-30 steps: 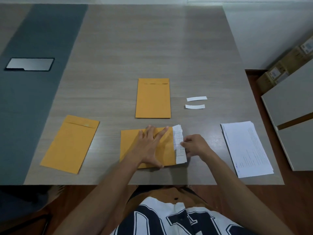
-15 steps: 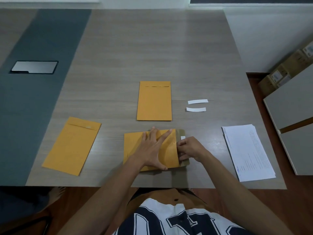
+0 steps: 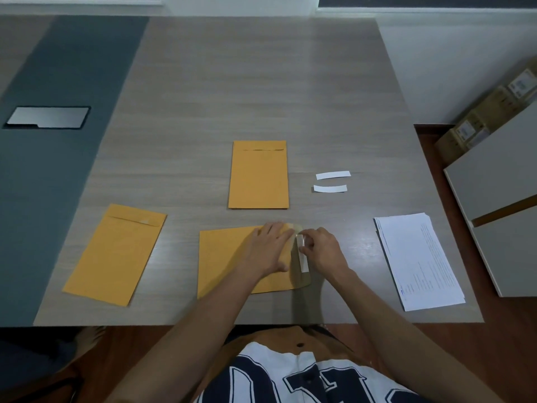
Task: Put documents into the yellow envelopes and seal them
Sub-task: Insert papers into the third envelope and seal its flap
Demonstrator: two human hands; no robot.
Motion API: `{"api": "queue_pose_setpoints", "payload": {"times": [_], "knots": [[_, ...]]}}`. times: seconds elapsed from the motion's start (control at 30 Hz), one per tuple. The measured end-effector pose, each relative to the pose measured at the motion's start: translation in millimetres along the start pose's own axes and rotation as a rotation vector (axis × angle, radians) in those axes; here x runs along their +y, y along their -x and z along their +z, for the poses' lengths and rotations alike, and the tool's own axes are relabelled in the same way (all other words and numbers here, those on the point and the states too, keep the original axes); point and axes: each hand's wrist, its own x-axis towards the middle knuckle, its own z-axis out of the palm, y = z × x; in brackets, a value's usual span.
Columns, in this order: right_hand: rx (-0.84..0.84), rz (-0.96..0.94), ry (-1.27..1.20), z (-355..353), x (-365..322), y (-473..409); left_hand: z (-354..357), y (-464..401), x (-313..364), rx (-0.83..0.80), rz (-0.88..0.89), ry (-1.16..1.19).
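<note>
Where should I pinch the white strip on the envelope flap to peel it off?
Probably at the white strip's far end, where the right hand already pinches it, coming from the right. It runs lengthwise along the open flap, so pull toward you while the left hand pins the envelope.

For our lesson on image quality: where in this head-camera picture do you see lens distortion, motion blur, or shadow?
Head view: the grey wood-grain table's edges bow from wide-angle distortion; the left hand and right hand look slightly soft over the yellow paper envelope; a dim shadow falls on the table below the envelope's flap.
</note>
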Motion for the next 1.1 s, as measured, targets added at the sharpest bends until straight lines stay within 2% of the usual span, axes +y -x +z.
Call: {"api": "queue_pose_setpoints", "payload": {"times": [0.13, 0.3, 0.53, 0.87, 1.1], "knots": [[-0.003, -0.003, 0.035, 2.5, 1.3, -2.5, -3.3, -7.5, 4.3, -0.038, -0.037, -0.052], [0.054, -0.016, 0.007, 4.6, 3.3, -9.5, -3.0, -9.4, 4.7, -0.028, -0.045, -0.055], [0.048, 0.033, -0.053, 5.9, 1.5, -23.8, -3.1, -9.1, 4.1, -0.014, -0.037, -0.049], [-0.091, 0.094, -0.038, 2.9, -0.9, -35.6, -1.5, -9.0, 1.4, -0.001, -0.027, -0.063], [-0.069, 0.068, -0.337, -20.6, 3.2, -11.4, -2.2, -12.3, -1.7, 0.009, -0.035, -0.015]]}}
